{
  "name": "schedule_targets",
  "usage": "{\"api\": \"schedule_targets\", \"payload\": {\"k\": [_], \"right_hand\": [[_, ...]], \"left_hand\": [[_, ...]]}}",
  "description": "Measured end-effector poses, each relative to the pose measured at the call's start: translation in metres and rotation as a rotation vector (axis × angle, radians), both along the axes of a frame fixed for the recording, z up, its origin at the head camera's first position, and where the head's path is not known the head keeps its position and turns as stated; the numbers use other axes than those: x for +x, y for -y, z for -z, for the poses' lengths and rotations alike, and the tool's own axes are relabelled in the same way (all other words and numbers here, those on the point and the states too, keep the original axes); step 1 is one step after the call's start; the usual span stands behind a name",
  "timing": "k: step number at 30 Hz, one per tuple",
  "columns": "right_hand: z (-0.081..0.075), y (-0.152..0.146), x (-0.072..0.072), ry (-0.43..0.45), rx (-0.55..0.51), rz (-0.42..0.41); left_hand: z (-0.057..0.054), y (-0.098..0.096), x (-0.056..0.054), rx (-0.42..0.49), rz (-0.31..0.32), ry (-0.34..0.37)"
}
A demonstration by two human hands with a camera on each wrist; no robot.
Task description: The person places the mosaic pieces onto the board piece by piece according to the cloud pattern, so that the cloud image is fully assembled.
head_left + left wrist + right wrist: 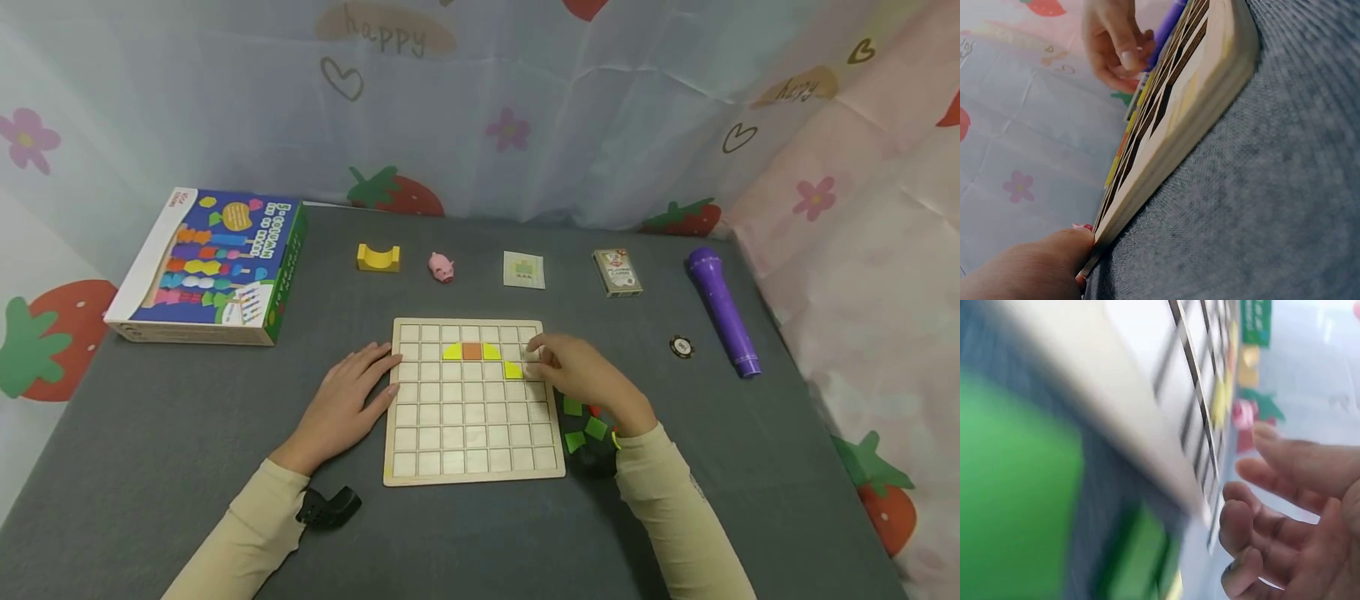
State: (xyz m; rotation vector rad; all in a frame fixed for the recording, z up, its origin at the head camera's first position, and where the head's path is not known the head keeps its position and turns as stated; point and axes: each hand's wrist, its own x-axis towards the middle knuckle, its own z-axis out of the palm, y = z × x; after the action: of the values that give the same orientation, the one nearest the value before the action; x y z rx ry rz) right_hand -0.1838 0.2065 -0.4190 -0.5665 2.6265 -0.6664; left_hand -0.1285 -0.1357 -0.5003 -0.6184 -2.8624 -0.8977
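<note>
A wooden grid board (430, 458) lies flat before me. Its upper rows hold an orange square tile (471, 352) between two yellow rounded tiles, the left one (452, 352) and the right one (491, 352). One row lower and to the right sits another yellow tile (513, 370). My left hand (341, 402) rests at the board's left edge, fingers extended, its fingertips touching the rim. Over the board's upper right side hovers my right hand (581, 372), fingers loosely bent. In the right wrist view no piece shows between the right hand's thumb and fingers (1294, 456).
Loose green tiles (596, 427) and a bit of red lie right of the board, partly under my right forearm. Behind stand a game box (217, 267), yellow block (378, 258), pink pig (441, 267), pattern card (523, 270), card pack (618, 272), chip (682, 347) and purple microphone (723, 312).
</note>
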Motion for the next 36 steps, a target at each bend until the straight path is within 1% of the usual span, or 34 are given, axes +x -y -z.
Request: {"api": "schedule_targets", "payload": {"k": [1,4,7,11,14,19,22,27,32,36], "right_hand": [[-0.003,-0.006,0.000,-0.021,0.009,0.018],[-0.009,-0.027,-0.001,-0.045,0.042,0.063],[-0.012,-0.046,0.000,-0.024,0.082,0.069],[-0.008,-0.061,0.002,0.000,0.108,0.063],[-0.003,-0.064,0.003,-0.012,0.097,0.061],[0.005,-0.064,0.001,-0.065,0.070,0.023],[0.007,-0.063,-0.001,-0.073,0.063,0.031],[0.008,-0.063,-0.004,-0.050,0.053,0.078],[0.006,-0.064,-0.005,-0.001,0.074,0.122],[0.004,-0.066,-0.005,0.000,0.074,0.136]], "left_hand": [[0.000,0.000,0.000,-0.001,0.000,-0.001],[-0.001,0.000,0.000,-0.004,-0.003,-0.004],[0.000,0.000,0.000,-0.005,-0.006,-0.003],[0.000,0.000,0.000,-0.007,-0.006,0.001],[0.000,0.000,0.000,-0.007,-0.004,0.002],[0.000,0.000,0.000,-0.004,-0.001,0.003],[0.001,-0.001,-0.001,-0.007,0.001,0.007],[0.001,-0.001,0.000,-0.010,-0.003,0.010],[0.001,0.000,0.000,-0.009,-0.006,0.008],[0.000,0.000,-0.001,-0.010,-0.005,0.003]]}}
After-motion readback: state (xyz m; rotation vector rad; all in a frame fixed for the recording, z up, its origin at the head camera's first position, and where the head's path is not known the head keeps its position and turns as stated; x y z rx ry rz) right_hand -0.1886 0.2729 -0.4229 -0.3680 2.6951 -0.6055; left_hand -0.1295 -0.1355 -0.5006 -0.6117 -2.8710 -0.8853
